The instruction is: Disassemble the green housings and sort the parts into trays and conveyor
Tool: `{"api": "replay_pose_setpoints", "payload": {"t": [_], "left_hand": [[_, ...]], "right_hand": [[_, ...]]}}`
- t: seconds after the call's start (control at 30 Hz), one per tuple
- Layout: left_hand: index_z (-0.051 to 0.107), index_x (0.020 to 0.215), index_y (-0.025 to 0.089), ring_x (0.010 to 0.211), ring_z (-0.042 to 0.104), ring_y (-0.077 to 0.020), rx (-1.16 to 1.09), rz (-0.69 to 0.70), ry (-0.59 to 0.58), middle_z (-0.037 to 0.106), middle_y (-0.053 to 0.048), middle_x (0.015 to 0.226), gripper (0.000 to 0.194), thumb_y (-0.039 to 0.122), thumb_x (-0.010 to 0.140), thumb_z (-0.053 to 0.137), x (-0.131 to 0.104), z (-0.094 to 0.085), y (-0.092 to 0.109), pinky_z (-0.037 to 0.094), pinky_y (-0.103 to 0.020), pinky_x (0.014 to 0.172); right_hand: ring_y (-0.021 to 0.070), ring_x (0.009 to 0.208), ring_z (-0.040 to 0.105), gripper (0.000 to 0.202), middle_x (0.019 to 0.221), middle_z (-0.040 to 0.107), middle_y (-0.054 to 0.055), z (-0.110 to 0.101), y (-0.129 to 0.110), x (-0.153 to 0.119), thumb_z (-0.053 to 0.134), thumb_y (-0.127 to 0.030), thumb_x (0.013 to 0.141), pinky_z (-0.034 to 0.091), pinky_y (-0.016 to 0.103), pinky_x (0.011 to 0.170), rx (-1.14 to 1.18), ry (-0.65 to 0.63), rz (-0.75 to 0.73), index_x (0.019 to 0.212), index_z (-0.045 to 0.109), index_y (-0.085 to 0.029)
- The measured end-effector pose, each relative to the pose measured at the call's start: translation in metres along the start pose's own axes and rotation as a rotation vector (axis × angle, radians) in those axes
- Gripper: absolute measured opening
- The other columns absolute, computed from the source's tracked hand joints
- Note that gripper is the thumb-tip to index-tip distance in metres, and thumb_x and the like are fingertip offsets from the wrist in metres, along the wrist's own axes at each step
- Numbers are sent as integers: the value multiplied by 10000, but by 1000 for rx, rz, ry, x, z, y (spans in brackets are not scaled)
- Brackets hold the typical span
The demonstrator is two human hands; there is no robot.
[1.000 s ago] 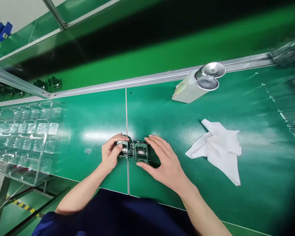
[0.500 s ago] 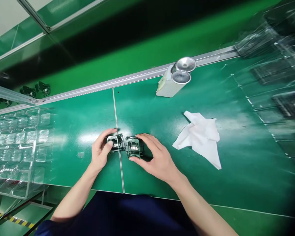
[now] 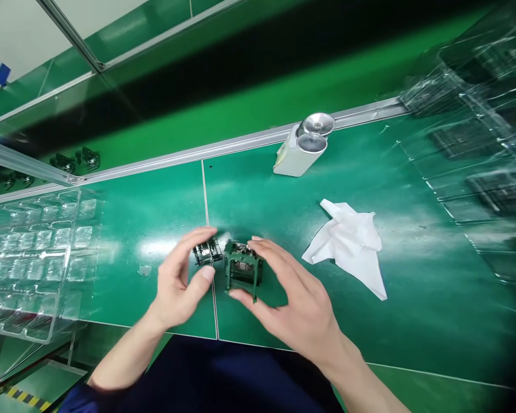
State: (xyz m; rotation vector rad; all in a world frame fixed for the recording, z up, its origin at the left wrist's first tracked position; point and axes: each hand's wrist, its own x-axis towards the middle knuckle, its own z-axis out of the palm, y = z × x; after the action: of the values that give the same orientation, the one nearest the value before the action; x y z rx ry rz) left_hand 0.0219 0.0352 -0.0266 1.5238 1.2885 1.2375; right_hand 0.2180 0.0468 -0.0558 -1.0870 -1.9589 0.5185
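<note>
My right hand point(image 3: 298, 295) grips a dark green frame-like mechanical part point(image 3: 243, 268) between thumb and fingers. The part is tilted and appears raised off the green table. My left hand point(image 3: 178, 281) has its thumb and fingers apart, near a second small dark mechanical part point(image 3: 207, 251). That second part seems to lie on the table across the seam, just left of the held one. The left fingers hide some of its left side.
A white crumpled cloth point(image 3: 348, 238) lies to the right. Behind it stands a white bottle-like container with metal dishes on top point(image 3: 298, 152). Clear plastic trays point(image 3: 51, 258) sit at the left, more trays point(image 3: 477, 143) at the right. Several dark parts point(image 3: 88, 158) rest beyond the metal rail.
The right hand has raised and tilted its part, which now looks larger. The left hand's thumb has come away from the other part. The view has shifted slightly.
</note>
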Motion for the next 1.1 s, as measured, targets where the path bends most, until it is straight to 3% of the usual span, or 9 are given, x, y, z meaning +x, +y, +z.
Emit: {"api": "replay_pose_setpoints", "payload": {"t": [0.07, 0.17, 0.27, 0.5, 0.6, 0.77, 0.93, 1.1], "left_hand": [[546, 1305, 244, 1347, 463, -282, 107, -50, 40, 568, -106, 1368, 482, 300, 844, 672, -7, -21, -18, 319, -488, 1176], [399, 1431, 267, 1403, 387, -301, 207, -193, -3, 468, -120, 1466, 758, 352, 768, 756, -19, -45, -43, 277, -507, 1190], [258, 1497, 281, 1406, 380, -314, 253, -276, -75, 445, -134, 1483, 956, 371, 716, 802, -25, -46, -57, 262, -531, 1185], [503, 1336, 243, 1308, 502, -296, 188, -241, -96, 559, -116, 1378, 604, 370, 792, 735, -13, -25, -63, 362, -477, 1137], [525, 1310, 238, 1260, 547, -281, 0, -215, -124, 577, -123, 1354, 613, 362, 761, 771, -14, -26, -65, 438, -419, 1080], [536, 1298, 268, 1108, 640, -237, -272, -157, -150, 604, -122, 1317, 629, 389, 736, 792, -18, -22, -67, 567, -302, 850], [541, 1299, 264, 1089, 649, -230, -317, -128, -161, 619, -120, 1295, 646, 401, 723, 798, -19, -19, -65, 580, -281, 819], [535, 1314, 261, 1098, 648, -228, -280, -101, -164, 614, -128, 1304, 646, 359, 732, 797, -20, -22, -61, 589, -271, 809]], "right_hand": [[308, 1158, 627, 565, 1278, 625, 141, 3, 14, -6, 630, -404, 870, 558, 476, 969, -39, -41, 104, 1373, 453, -217], [301, 1145, 635, 533, 1293, 620, 118, 10, 31, -8, 585, -442, 884, 566, 472, 941, -48, -142, 235, 1358, 463, -232], [290, 1127, 644, 549, 1280, 627, 105, 21, 34, -1, 587, -461, 872, 582, 447, 904, -14, -219, 273, 1350, 462, -224], [302, 1086, 654, 554, 1230, 646, 116, 34, 18, 18, 606, -407, 865, 599, 456, 846, -71, -249, 131, 1359, 449, -211], [322, 1082, 652, 573, 1204, 655, 158, 26, 3, 19, 597, -385, 883, 593, 446, 858, -185, -183, -4, 1380, 431, -154], [320, 1023, 671, 524, 1127, 682, 195, 6, -29, 24, 560, -343, 916, 595, 407, 815, -340, -132, -153, 1356, 459, -78], [299, 1000, 681, 415, 1093, 692, 213, -5, -42, 27, 523, -272, 936, 593, 380, 805, -428, -154, -198, 1260, 530, -13], [300, 1042, 672, 434, 1150, 680, 201, -3, -39, 23, 542, -262, 926, 593, 392, 838, -397, -144, -186, 1302, 506, -48]]}}
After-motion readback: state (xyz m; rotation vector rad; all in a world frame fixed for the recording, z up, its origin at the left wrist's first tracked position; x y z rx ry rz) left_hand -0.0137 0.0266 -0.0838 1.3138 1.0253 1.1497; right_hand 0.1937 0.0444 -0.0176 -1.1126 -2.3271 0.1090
